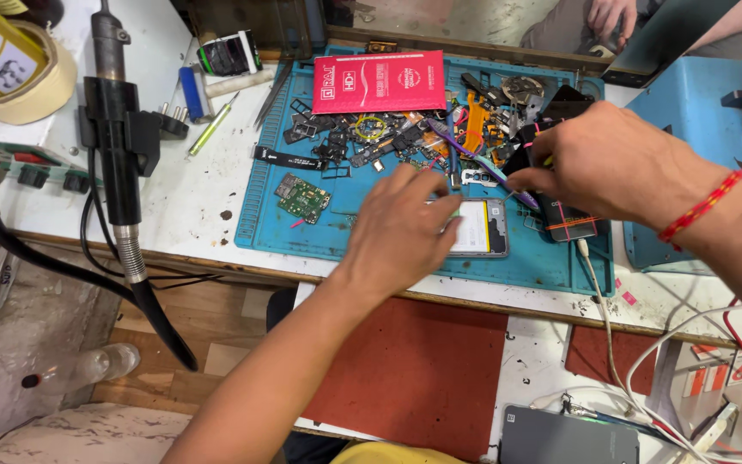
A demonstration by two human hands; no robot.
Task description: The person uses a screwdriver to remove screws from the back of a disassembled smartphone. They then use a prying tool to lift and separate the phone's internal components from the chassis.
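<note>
— How many phones are lying on that blue silicone work mat (259, 225) right now?

— I am counting two. One opened smartphone with its back cover off (479, 228) is lying near the mat's front edge, showing a pale battery inside a grey frame. A second, dark phone with red markings on it (570, 221) is sitting just beside it, toward the mat's right edge.

— And your hands?

— My left hand (401, 234) is resting flat over the left half of the opened phone, fingers spread and pressing down, closed on nothing. My right hand (613, 165) is hovering over the dark phone, thumb and fingers pinched together around a thin purple tool (474, 157) whose shaft is running back across the mat; I cannot tell exactly what the tip is touching.

— What else is lying there?

— One red flat packet (380, 82) is lying along the mat's back edge, one small green circuit board (303, 198) near its left edge, and a heap of dark loose phone parts (380, 137) in the middle, too many to count. Off the mat, one black hot-air gun (113, 129) is hanging by the worktop's left edge, and one roll of cream tape (32, 82) is sitting at the back left corner.
</note>
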